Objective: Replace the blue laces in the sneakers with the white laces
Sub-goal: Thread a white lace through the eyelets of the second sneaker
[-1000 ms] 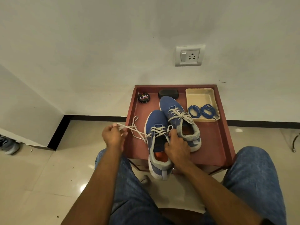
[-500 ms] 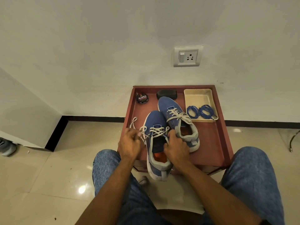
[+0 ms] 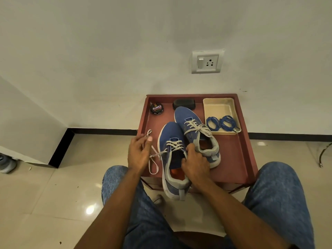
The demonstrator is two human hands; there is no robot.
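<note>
A: White lace trails left off near sneaker on tabletop; long axis runs toward left hand, the nearer.
B: Grips?
A: Left fingers loose, spread over lace, pinch unclear. Right hand clasps the collar.
B: Hidden?
A: Right eyelets, lace tips. Blue laces coiled in tray.

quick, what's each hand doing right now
Left hand: open, fingers touching the loose white lace.
Right hand: gripping the nearer blue fabric sneaker.
</note>
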